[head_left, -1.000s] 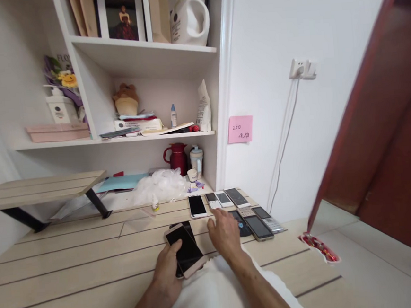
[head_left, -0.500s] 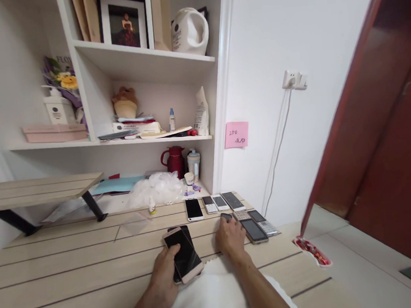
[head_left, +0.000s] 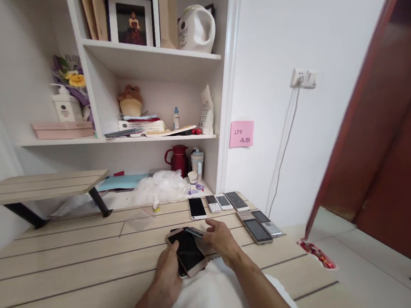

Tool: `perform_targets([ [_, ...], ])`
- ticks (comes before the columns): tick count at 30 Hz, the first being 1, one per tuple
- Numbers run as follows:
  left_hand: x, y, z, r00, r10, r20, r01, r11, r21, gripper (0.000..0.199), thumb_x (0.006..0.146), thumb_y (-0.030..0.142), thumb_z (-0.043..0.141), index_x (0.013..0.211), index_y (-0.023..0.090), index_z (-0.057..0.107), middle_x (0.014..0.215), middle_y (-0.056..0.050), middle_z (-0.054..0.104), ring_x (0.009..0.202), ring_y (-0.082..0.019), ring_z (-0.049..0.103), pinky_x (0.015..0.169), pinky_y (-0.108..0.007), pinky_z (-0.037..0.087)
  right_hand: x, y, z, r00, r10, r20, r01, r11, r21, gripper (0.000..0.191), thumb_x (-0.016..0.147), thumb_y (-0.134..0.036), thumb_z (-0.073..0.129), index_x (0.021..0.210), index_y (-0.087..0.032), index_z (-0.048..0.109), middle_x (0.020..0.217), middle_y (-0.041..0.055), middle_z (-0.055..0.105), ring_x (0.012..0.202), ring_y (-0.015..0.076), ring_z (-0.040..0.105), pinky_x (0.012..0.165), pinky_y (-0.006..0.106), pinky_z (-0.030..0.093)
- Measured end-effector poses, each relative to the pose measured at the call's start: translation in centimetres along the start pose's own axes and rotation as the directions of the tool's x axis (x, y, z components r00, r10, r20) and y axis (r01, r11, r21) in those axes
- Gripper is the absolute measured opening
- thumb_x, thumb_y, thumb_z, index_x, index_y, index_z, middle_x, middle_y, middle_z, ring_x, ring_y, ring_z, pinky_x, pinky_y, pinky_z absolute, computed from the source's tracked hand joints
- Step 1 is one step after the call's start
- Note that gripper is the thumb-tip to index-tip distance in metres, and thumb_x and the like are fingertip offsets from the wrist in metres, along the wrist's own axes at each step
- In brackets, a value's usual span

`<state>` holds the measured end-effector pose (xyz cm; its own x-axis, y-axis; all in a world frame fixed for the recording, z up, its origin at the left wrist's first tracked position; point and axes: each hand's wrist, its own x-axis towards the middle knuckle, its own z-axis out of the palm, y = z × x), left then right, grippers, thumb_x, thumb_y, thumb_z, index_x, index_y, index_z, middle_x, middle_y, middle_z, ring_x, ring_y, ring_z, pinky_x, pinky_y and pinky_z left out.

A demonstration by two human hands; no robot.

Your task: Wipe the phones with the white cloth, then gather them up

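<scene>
My left hand (head_left: 168,272) is closed around a small stack of smartphones, its thumb lying along the edge of the top one, a rose-gold phone (head_left: 191,255) with a dark screen. At least one more phone lies under it, mostly covered. My right hand (head_left: 222,242) pinches a small dark phone (head_left: 194,231) over the upper right end of the stack. Whether it touches the top phone, I cannot tell. Below both hands is a white cloth (head_left: 216,290) with a scalloped edge.
Several phones lie beyond my right hand, including a white smartphone (head_left: 197,208), a cracked dark phone (head_left: 236,201) and a grey phone (head_left: 257,230). A small dropper bottle (head_left: 156,203) and a clear bag (head_left: 139,220) are farther left. A raised wooden stand (head_left: 47,185) occupies the left side.
My right hand has picked up the small dark phone from beside the other phones and brought it left to the stack. My left hand keeps its hold; the view has shifted slightly.
</scene>
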<state>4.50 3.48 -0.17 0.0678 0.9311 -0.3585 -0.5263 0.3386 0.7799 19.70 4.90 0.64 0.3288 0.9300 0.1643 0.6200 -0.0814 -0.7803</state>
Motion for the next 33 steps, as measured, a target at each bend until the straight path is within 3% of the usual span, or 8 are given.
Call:
perform_targets([
  [6, -0.2, 0.4, -0.1, 0.998, 0.008, -0.061, -0.008, 1.000, -0.010, 0.019, 0.087, 0.028, 0.061, 0.098, 0.014, 0.067, 0.074, -0.008, 0.074, 0.065, -0.021, 0.071, 0.061, -0.030, 0.056, -4.6, -3.5, 3.0, 0.961, -0.267, 0.074, 0.271, 0.961, -0.050, 0.041, 0.072, -0.002, 0.052, 0.103, -0.019, 0.074, 0.113, 0.0091, 0.069, 0.108, 0.0236, 0.061, 0.099, 0.031, 0.042],
  [9, -0.5, 0.8, -0.2, 0.999, -0.041, -0.004, 0.041, 0.999, -0.003, 0.025, 0.085, 0.037, 0.064, 0.097, 0.015, 0.068, 0.075, -0.008, 0.075, 0.068, -0.021, 0.071, 0.063, -0.029, 0.056, -6.0, -4.4, 3.8, 0.883, -0.467, 0.047, 0.468, 0.870, -0.154, 0.039, 0.081, -0.002, 0.047, 0.103, -0.019, 0.073, 0.112, 0.0082, 0.070, 0.106, 0.0218, 0.060, 0.099, 0.030, 0.042],
  [11, -0.7, 0.9, -0.1, 0.996, -0.073, 0.046, 0.072, 0.997, 0.024, 0.030, 0.081, 0.041, 0.068, 0.097, 0.015, 0.068, 0.075, -0.008, 0.075, 0.069, -0.022, 0.071, 0.063, -0.031, 0.057, -5.9, -4.5, 3.7, 0.873, -0.485, 0.043, 0.483, 0.850, -0.211, 0.040, 0.084, -0.001, 0.045, 0.106, -0.020, 0.072, 0.110, 0.0050, 0.071, 0.104, 0.0186, 0.061, 0.097, 0.026, 0.043],
  [14, -0.6, 0.8, 0.0, 0.996, -0.075, 0.055, 0.071, 0.995, 0.068, 0.031, 0.079, 0.039, 0.072, 0.097, 0.014, 0.066, 0.073, -0.009, 0.075, 0.068, -0.023, 0.072, 0.062, -0.035, 0.058, -4.0, -4.0, 2.0, 0.912, -0.410, 0.000, 0.392, 0.871, -0.297, 0.038, 0.083, -0.003, 0.047, 0.103, -0.022, 0.073, 0.111, 0.0033, 0.070, 0.106, 0.0172, 0.060, 0.096, 0.023, 0.043],
  [17, -0.5, 0.5, 0.1, 0.995, -0.086, 0.041, 0.083, 0.993, 0.085, 0.030, 0.081, 0.037, 0.070, 0.097, 0.013, 0.065, 0.074, -0.010, 0.075, 0.066, -0.025, 0.072, 0.062, -0.041, 0.060, -1.2, -2.2, -1.4, 0.954, -0.251, -0.165, 0.171, 0.905, -0.389, 0.036, 0.088, -0.010, 0.046, 0.113, -0.020, 0.069, 0.117, 0.0084, 0.067, 0.112, 0.0222, 0.056, 0.100, 0.033, 0.039],
  [22, 0.0, 0.2, -0.2, 0.997, -0.071, 0.031, 0.068, 0.994, 0.080, 0.031, 0.083, 0.037, 0.068, 0.100, 0.010, 0.065, 0.080, -0.014, 0.076, 0.070, -0.027, 0.073, 0.069, -0.047, 0.060, 1.6, 2.2, -6.6, 0.920, 0.058, -0.388, -0.241, 0.864, -0.441, 0.035, 0.089, -0.023, 0.047, 0.117, -0.017, 0.066, 0.115, 0.0167, 0.065, 0.113, 0.0331, 0.055, 0.091, 0.046, 0.042],
  [26, 0.4, 0.1, -0.4, 0.997, -0.069, 0.040, 0.067, 0.996, 0.066, 0.031, 0.084, 0.036, 0.067, 0.101, 0.010, 0.065, 0.085, -0.015, 0.076, 0.074, -0.028, 0.073, 0.072, -0.049, 0.060, 2.0, 4.6, -6.8, 0.888, 0.190, -0.419, -0.387, 0.799, -0.459, 0.032, 0.087, -0.024, 0.046, 0.107, -0.018, 0.069, 0.109, 0.0179, 0.067, 0.107, 0.0355, 0.059, 0.084, 0.049, 0.044],
  [33, 0.5, 0.0, -0.4, 0.995, -0.094, 0.036, 0.094, 0.996, 0.001, 0.039, 0.081, 0.041, 0.069, 0.107, 0.012, 0.063, 0.095, -0.017, 0.075, 0.080, -0.030, 0.073, 0.071, -0.050, 0.059, 1.6, 5.6, -5.6, 0.885, 0.203, -0.419, -0.415, 0.752, -0.512, 0.032, 0.085, -0.017, 0.047, 0.108, -0.020, 0.069, 0.111, 0.0159, 0.067, 0.110, 0.0331, 0.059, 0.089, 0.047, 0.041],
])
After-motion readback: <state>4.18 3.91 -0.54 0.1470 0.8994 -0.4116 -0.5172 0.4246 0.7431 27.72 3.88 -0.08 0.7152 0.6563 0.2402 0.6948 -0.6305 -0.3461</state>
